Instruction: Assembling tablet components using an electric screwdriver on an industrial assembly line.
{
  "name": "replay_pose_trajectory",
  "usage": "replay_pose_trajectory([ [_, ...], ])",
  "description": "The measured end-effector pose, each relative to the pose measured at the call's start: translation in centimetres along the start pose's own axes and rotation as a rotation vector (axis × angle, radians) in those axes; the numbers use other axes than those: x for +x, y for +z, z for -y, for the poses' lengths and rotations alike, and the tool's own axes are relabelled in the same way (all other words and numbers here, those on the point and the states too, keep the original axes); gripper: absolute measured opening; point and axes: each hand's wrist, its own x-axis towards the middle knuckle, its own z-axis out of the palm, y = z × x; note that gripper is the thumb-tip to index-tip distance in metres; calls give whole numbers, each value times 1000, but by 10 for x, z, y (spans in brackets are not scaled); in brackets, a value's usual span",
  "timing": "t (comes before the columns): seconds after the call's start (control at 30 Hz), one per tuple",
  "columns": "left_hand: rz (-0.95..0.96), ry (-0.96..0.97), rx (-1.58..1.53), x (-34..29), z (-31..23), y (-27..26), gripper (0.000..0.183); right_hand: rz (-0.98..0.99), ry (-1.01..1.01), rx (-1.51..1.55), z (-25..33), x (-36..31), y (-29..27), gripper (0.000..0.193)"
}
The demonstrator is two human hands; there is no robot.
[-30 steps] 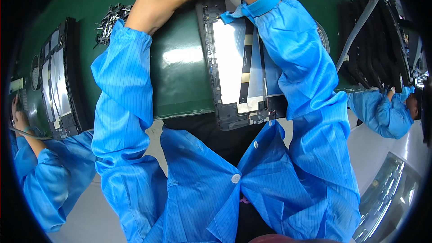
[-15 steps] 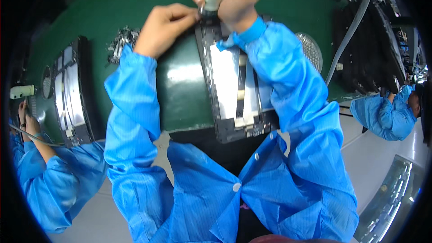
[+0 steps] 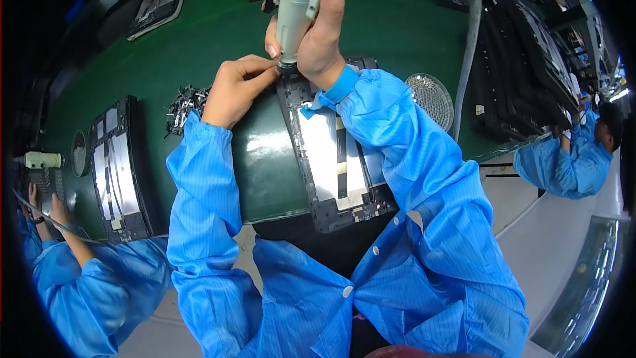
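My right hand (image 3: 321, 43) is closed round a pale green electric screwdriver (image 3: 295, 20), held steeply with its dark tip down at the far left corner of an opened tablet-like device (image 3: 318, 159). Black edging surrounds silvery plates and a dark strip on that device, which lies partly beneath my right forearm. Thumb and fingertips of my left hand (image 3: 235, 89) are pinched together at the same corner, right beside the screwdriver's tip. Whatever they may hold is too small or hidden to make out.
A pile of small metal-and-black parts (image 3: 187, 107) lies left of my left hand. Right of my forearm stands a round dish (image 3: 430, 101) of small pieces. Another opened device (image 3: 112, 166) sits left, near a co-worker's hands (image 3: 59, 212). Stacked black panels (image 3: 510, 73) and a grey cable (image 3: 469, 53) are right.
The whole view has shifted, so the table's things sit lower in the picture. More of the screwdriver shows, and it looks more upright. Both hands stay at the device's corner.
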Motion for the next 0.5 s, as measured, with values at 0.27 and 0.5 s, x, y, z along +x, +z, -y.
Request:
replay_pose_trajectory([
  [0.27,12,46,69,7,4,-4,28,-52,114,-135,7,3,5,23],
  [0.5,16,35,38,5,10,-2,27,124,97,-13,-5,8,-10,113],
])
